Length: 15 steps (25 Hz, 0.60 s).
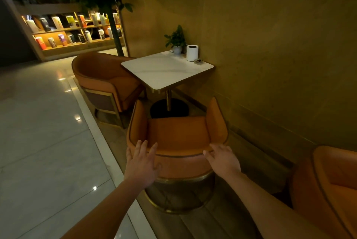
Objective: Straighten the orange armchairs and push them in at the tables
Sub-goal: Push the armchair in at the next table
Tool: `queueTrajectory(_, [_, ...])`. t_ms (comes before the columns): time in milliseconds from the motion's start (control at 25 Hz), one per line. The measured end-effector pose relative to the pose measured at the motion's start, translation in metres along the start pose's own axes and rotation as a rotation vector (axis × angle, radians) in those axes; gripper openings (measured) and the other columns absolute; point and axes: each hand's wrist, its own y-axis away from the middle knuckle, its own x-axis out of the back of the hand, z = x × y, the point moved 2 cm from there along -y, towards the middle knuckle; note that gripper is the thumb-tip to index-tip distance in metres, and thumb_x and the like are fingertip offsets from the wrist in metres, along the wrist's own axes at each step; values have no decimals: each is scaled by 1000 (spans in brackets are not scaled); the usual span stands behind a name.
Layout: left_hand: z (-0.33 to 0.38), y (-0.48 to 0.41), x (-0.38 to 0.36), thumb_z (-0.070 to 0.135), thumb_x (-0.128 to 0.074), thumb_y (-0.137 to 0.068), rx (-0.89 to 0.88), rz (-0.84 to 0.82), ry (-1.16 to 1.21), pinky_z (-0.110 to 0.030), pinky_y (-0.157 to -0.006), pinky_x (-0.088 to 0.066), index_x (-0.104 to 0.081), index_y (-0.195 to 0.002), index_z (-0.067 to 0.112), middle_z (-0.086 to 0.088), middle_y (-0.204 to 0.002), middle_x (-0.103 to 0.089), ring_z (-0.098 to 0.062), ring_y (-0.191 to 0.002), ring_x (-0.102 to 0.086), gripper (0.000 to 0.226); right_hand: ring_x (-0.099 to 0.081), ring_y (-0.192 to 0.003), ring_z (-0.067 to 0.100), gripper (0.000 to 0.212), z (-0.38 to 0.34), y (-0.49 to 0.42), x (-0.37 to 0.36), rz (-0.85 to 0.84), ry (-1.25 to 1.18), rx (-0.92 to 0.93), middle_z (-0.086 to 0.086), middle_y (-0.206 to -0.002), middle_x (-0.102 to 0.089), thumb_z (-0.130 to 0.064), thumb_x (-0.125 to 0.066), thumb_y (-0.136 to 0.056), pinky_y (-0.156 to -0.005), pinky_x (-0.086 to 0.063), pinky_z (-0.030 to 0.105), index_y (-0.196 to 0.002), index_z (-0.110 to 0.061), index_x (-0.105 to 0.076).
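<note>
I see near orange armchair (178, 138) upright, seat facing white table (166, 70), apart from its edge | second armchair (105, 82) at table's left side, seat partly under | third armchair (332, 184) at right, cropped

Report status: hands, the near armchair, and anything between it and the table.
Left hand and right hand open, fingers spread at the near armchair backrest. Chair short of the white table. Only the table's pedestal base ahead.

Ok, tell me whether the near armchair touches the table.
Apart. In the head view the armchair sits short of the table, with the dark pedestal base showing in the gap between them.
</note>
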Motion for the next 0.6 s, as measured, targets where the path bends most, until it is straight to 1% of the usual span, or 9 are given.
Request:
queueTrajectory(240, [-33,-91,-31,59,-34,-93,-34,-98,-21,-63,-120,-1,-9,-157,31,-9,-166,-9,-32,-153,4,74,-38,-139,21,57,-16,-92,-48,-50,-20,-59,-1,-150,-44,-57,-35,-101,-107,-41,42,-148,-26,-41])
queueTrajectory(400, [-52,-140,-57,56,-35,-98,-90,-195,-4,-59,-121,1,-9,-157,32,-7,-166,-10,-30,-153,3,68,-36,-138,23,59,-32,-127,-84,-69,49,-147,0,-149,-45,-60,-30,-100,-108,-40,42,-146,-25,-42])
queueTrajectory(480, [-67,-159,-74,57,-30,-99,-130,-235,12,-58,-121,-1,-12,-156,32,-7,-165,-13,-30,-153,-1,65,-34,-139,25,58,-45,-136,-101,-73,78,-221,0,-148,-45,-62,-27,-100,-113,-34,48,-142,-27,-46])
queueTrajectory(600, [-97,-188,-105,63,-21,-98,-196,-310,26,-58,-121,-5,-15,-155,32,-6,-164,-16,-30,-152,-5,65,-30,-142,30,64,-69,-144,-136,-67,75,-406,2,-151,-42,-67,-20,-98,-119,-19,56,-140,-29,-50])
